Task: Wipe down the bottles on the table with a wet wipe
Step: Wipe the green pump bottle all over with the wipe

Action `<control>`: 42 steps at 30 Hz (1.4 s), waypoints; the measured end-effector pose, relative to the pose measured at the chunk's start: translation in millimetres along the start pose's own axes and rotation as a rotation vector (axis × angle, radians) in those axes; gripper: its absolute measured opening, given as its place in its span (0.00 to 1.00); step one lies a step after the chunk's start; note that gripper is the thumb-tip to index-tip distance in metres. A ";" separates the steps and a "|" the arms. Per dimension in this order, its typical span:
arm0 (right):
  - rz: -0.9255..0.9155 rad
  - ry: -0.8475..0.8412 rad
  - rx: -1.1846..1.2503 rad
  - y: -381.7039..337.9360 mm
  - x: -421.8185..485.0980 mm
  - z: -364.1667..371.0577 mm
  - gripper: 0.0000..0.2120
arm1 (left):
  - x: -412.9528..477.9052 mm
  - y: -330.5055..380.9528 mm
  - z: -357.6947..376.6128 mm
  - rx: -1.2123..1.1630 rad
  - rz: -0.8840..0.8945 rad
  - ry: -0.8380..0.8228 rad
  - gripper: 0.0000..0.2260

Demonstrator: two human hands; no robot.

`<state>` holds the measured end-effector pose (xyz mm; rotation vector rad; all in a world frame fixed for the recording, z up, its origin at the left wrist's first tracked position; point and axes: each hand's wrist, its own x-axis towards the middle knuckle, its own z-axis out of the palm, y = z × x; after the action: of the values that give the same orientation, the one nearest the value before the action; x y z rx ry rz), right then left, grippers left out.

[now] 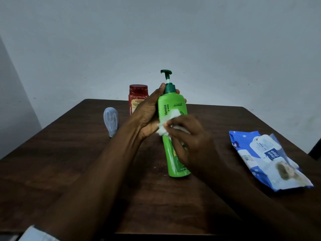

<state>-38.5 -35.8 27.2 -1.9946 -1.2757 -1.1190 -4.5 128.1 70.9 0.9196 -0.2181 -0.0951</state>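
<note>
The green pump bottle [175, 103] stands near the middle of the dark wooden table [86, 171], leaning slightly to the left at its top, with its pump head pointing left. Its base seems to rest on the table, though the right forearm hides part of that edge, so contact is not certain.

The left hand [147, 112] grips the bottle at its shoulder. The thumb lies up against the dark green collar, and the fingers wrap round the back so that their tips show on the bottle's far right side.

The right hand [189, 136] is blurred. Its fingers are curled round a crumpled white wet wipe [163, 131], which it presses against the front of the bottle just below the printed label. Part of the wipe sticks out to the left, touching the heel of the left hand.

Behind the left hand, near the far edge of the table, stands a red bottle [138, 96] with a dark red cap, partly hidden by the hand. To the left, well apart from it, a pale grey-blue tube [111, 120] stands upright on its narrow end. A blue and white pack of wipes [267, 157] lies flat at the right side of the table, its flap peeled open.

A pale sleeve [34, 233] shows at the lower left corner.
</note>
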 end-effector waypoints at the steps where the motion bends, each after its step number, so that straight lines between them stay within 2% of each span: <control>1: -0.023 -0.032 0.003 -0.9 -7.2 -0.1 0.10 | 0.4 -0.2 -1.2 0.000 -0.006 0.005 0.18; 7: -0.073 -0.172 0.010 0.0 -32.2 -5.4 0.11 | 2.1 -1.2 0.7 0.017 0.033 0.028 0.16; 15: 0.007 -0.008 -0.010 10.4 24.6 -9.6 0.10 | -1.1 2.3 6.5 0.001 0.025 0.015 0.16; 17: -0.001 0.037 -0.013 14.0 44.5 -9.3 0.10 | -4.9 1.7 9.5 0.004 0.045 0.003 0.13; 19: -0.006 0.072 -0.016 16.5 59.6 -8.2 0.09 | -5.3 -0.7 8.0 -0.025 0.060 0.001 0.20; 22: -0.010 0.070 -0.028 18.2 67.1 -5.9 0.08 | -4.3 -4.9 5.5 -0.045 0.097 0.000 0.21; 25: -0.064 0.028 -0.024 18.2 61.8 -4.6 0.08 | -6.1 -5.0 3.6 -0.084 0.061 -0.047 0.21; 28: -0.090 -0.049 -0.043 16.0 48.8 -5.2 0.09 | -12.0 0.2 9.9 -0.123 -0.068 -0.104 0.13; 29: -0.099 -0.082 -0.049 14.9 42.5 -5.4 0.09 | -11.8 1.5 10.0 -0.166 -0.071 -0.108 0.16; 30: -0.108 -0.121 -0.049 13.7 35.5 -5.9 0.09 | -7.4 1.1 5.2 -0.159 -0.060 -0.074 0.22; 32: -0.123 -0.195 -0.042 10.6 19.9 -8.0 0.10 | -1.2 -0.8 -0.2 -0.094 -0.052 -0.044 0.26; 42: -0.176 -0.406 -0.041 -10.2 -51.4 -29.3 0.14 | 2.7 -2.3 -4.2 0.061 0.052 0.050 0.17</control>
<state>-69.6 -78.7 -1.2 -2.2532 -1.6688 -0.8447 -0.9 129.5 66.9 0.9749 -0.1994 -0.0172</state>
